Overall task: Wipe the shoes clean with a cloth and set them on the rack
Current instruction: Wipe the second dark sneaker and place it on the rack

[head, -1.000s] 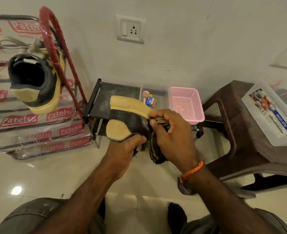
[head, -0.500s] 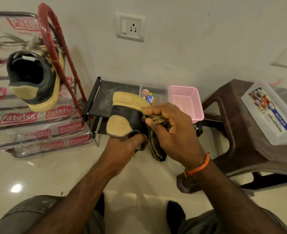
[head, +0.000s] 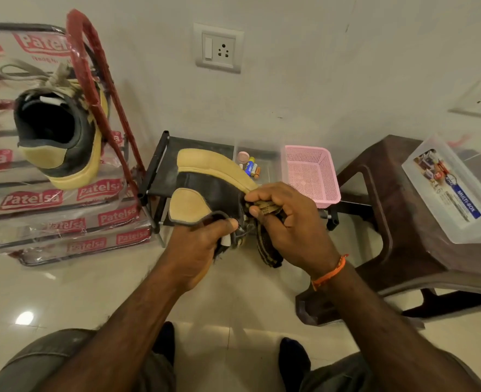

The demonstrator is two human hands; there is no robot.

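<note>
A black shoe with a tan heel patch and tan sole (head: 205, 190) is held on its side at the centre of the view. My left hand (head: 199, 247) grips it at the collar, fingers curled into the opening. My right hand (head: 287, 222) pinches a bunched dark striped cloth (head: 267, 244) against the shoe's side, and the cloth's end hangs down below. The matching shoe (head: 61, 137) sits heel-out on the red-framed rack (head: 101, 89) wrapped in printed plastic at the left.
A low black stand (head: 160, 176) stands by the wall, bearing a clear tray with batteries (head: 252, 168) and a pink basket (head: 310, 174). A brown plastic stool (head: 397, 210) at the right carries a clear lidded box (head: 454, 190). Glossy tiled floor lies below; my knees show at the bottom.
My right hand with the cloth has slid a little along the shoe's side. The shoe has stayed in my left hand's grip, and the view has shifted slightly.
</note>
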